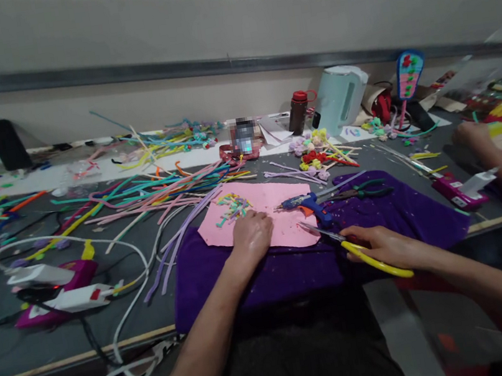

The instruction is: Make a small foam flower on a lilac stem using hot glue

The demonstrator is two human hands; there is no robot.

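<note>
- Right hand point(385, 245): fingers closed through the yellow handles of the scissors point(359, 251); blades parted slightly, tips at the near right edge of the pink sheet point(264, 214).
- Left hand point(251, 236): fingers curled, palm down, pressing on the pink sheet at its near edge; nothing gripped.
- Pink sheet: flat on the purple cloth point(378, 219), directly under the left fingers, just left of the scissor tips.
- Handling note, as judgement: sheet best kept pinned flat close to the cut line, left fingers clear of the blades, blades fed squarely into the edge.
- Pose: both forearms reaching forward from the lower edge; left wrist straight, right wrist turned inward toward the sheet.
- Beyond the left fingers: small heap of coloured snippets point(233, 207) on the sheet's far left part.
- Beyond the scissor tips: blue glue gun point(306, 203), then green-handled pliers point(364, 190), both on the cloth.
- Further out on the desk point(164, 301): loose pipe cleaners point(148, 197), pink glue gun point(58, 286) far left, white kettle point(340, 98), brown bottle point(299, 112).
- Far right: another person's hand point(472, 136).
</note>
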